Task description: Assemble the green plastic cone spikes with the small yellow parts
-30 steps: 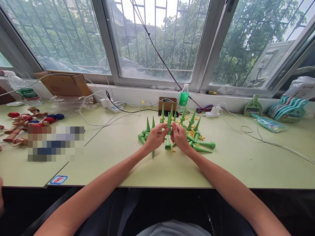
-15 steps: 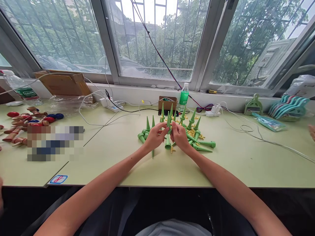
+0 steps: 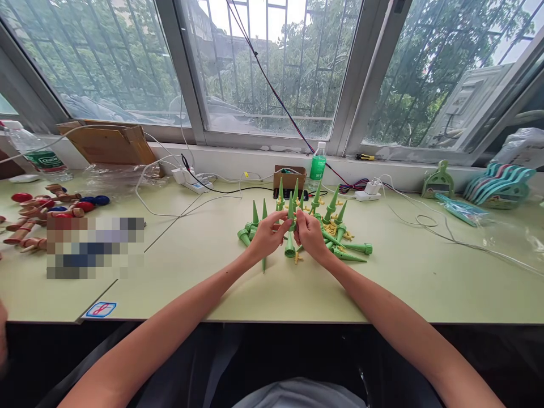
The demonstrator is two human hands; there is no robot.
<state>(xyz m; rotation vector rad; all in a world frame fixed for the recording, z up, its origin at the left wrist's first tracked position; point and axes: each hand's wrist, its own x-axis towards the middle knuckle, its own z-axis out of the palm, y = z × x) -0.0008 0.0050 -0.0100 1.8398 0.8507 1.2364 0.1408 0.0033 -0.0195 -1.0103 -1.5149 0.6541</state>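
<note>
The left hand (image 3: 267, 235) pinches a green spike (image 3: 290, 217) between thumb and bent fingers, its tip pointing up, above the middle of the table (image 3: 191, 289). The right hand (image 3: 311, 237) is close against the other side of that spike, its fingers curled in tightly and its thumb on top; I cannot tell what lies inside them.

Below and between the hands, another spike, the lower spike (image 3: 289, 248), turns its round end towards the person, with a loose yellow piece (image 3: 298, 258) just beside it. Behind the hands and to the right are several standing spikes (image 3: 331, 205), and a heap of yellow pieces (image 3: 331, 230) lies near the right hand. Further right, lying spikes (image 3: 351, 257) rest on their sides. More spikes are left of the left hand, some upright (image 3: 255, 213) and some tipped over.

Towards the window stand a small cardboard box (image 3: 290, 174) and a green-labelled bottle (image 3: 317, 165). Wooden toys (image 3: 45, 209) with red and blue balls lie well apart on the left, next to a pixelated patch. Dustpans (image 3: 500, 184) stand far right, near a blue packet (image 3: 462, 211)
</note>
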